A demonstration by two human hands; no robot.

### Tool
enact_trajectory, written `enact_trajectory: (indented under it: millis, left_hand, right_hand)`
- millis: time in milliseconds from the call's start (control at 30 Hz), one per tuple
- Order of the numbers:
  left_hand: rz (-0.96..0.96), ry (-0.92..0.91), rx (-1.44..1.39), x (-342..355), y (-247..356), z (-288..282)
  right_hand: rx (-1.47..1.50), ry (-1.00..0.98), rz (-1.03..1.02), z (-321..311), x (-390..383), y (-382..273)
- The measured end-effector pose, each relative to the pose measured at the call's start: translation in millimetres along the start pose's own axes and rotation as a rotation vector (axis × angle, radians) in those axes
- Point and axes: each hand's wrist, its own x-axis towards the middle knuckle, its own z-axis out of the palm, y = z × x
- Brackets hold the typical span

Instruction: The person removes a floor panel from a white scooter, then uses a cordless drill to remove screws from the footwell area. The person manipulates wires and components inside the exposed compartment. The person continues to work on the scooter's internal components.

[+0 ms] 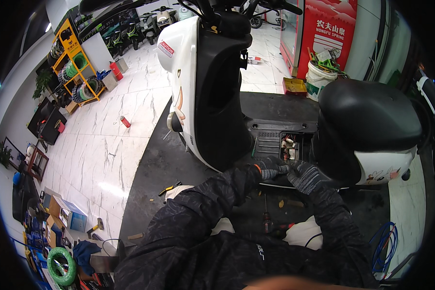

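Both hands gloved, dark grey, meeting at centre right of frame over scooter footboard (275, 126). Left hand (271, 167) and right hand (303, 176) touching each other just below open footboard compartment (290, 146) with red-and-white wiring inside. Fingers curled together; whether pinching anything, cannot tell. White scooter front panel (186, 72) upper centre, black seat (367, 116) at right. Screwdriver (266, 215) on dark mat below hands; yellow-handled pliers (170, 188) lower left of it.

Wiring in the open floorboard compartment (290, 147) too small to resolve. Fingertips of left hand (271, 167) and right hand (304, 176) overlap; grip indeterminate.
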Motion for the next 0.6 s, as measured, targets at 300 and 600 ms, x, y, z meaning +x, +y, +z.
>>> enact_trajectory:
  millis: [300, 600]
  left_hand:
    - [0.008, -0.043, -0.084, 12.9, -15.6, -1.3]
    - [0.052, 0.051, 0.023, -16.9, 21.1, -0.3]
  right_hand:
    - [-0.060, 0.091, -0.014, 20.7, 0.5, 18.5]
    - [0.177, 0.048, 0.188, -1.3, -1.2, -3.8]
